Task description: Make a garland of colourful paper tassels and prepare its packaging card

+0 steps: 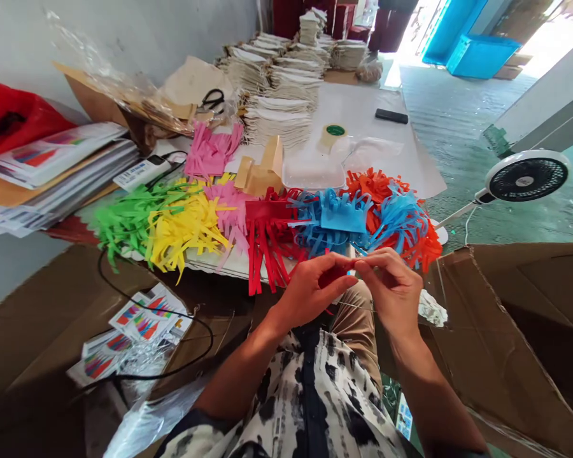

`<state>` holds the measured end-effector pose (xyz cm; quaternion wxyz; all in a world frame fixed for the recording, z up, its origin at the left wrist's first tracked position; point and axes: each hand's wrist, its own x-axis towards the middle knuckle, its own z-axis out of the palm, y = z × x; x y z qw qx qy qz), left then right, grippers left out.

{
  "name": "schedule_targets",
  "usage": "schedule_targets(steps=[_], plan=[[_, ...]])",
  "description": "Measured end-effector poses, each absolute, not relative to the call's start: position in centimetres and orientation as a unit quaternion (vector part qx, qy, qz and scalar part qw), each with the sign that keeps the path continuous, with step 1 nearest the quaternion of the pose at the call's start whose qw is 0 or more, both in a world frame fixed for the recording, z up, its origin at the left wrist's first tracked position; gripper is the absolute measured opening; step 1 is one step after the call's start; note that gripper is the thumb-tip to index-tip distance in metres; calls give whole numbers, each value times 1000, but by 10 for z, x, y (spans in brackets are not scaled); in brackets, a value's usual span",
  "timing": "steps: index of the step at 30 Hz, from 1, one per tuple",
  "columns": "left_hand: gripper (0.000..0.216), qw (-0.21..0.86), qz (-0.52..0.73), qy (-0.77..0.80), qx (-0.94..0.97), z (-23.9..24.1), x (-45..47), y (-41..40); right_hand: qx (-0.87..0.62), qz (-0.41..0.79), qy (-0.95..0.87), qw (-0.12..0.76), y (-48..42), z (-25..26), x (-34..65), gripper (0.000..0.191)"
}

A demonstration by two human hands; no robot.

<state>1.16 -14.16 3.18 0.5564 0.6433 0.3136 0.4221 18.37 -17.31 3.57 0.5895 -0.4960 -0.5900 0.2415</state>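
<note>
My left hand (318,286) and my right hand (391,283) meet above my lap, fingertips pinched together on a small piece of red tissue paper (337,275). Most of that piece is hidden by the fingers. Just beyond them, along the table's near edge, lie fringed paper tassels: green (131,216), yellow (186,229), pink (229,210), red (272,235), blue (337,216) and orange-red (375,186). More blue fringe (396,216) lies over orange-red at the right end. A separate pink bundle (212,149) sits farther back.
Stacks of white paper with string (281,121) fill the table's back. Tape (335,131), a black phone (391,116) and scissors (212,100) lie there too. A small fan (528,177) stands at right. Open cardboard boxes (501,331) flank me; printed cards (146,312) lie at left.
</note>
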Motion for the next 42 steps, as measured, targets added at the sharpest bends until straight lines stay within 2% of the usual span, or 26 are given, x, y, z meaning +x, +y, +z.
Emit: schedule_targets(steps=[3,9,14,16,20,22,23,25,27,29,33,37,40,42], plan=[[35,542,345,315,699,28,6,-149,-492,301,-602,553,-182,32,189,12],[44,611,244,317,683,15,3,-169,-517,329,-511,603,-201,16,200,14],[37,598,259,336,680,16,17,-166,-523,422,-554,492,-203,21,211,26],[33,591,248,351,683,16,22,-161,-547,422,-524,499,-190,29,226,32],[34,582,240,370,683,10,23,-152,-550,339,-414,641,-133,55,268,24],[33,556,251,380,695,6,19,-149,-516,208,-439,706,-101,69,287,24],[32,543,259,385,700,5,16,-147,-505,123,-476,709,-87,74,294,25],[29,521,275,393,706,3,9,-141,-495,-46,-594,632,-69,79,304,27],[25,491,295,402,714,2,-2,-131,-495,-144,-704,488,-60,74,309,32],[22,434,320,425,728,2,-15,-118,-502,-150,-773,357,-58,59,312,41],[18,246,382,529,717,6,-49,-84,-525,-121,-819,200,-59,23,314,50],[7,74,417,648,633,9,-84,-49,-545,-162,-814,123,-62,22,306,41],[19,29,423,692,584,5,-102,-24,-564,-164,-800,121,-74,42,298,37],[18,32,417,703,575,1,-109,-10,-599,-150,-780,100,-96,55,296,36]])
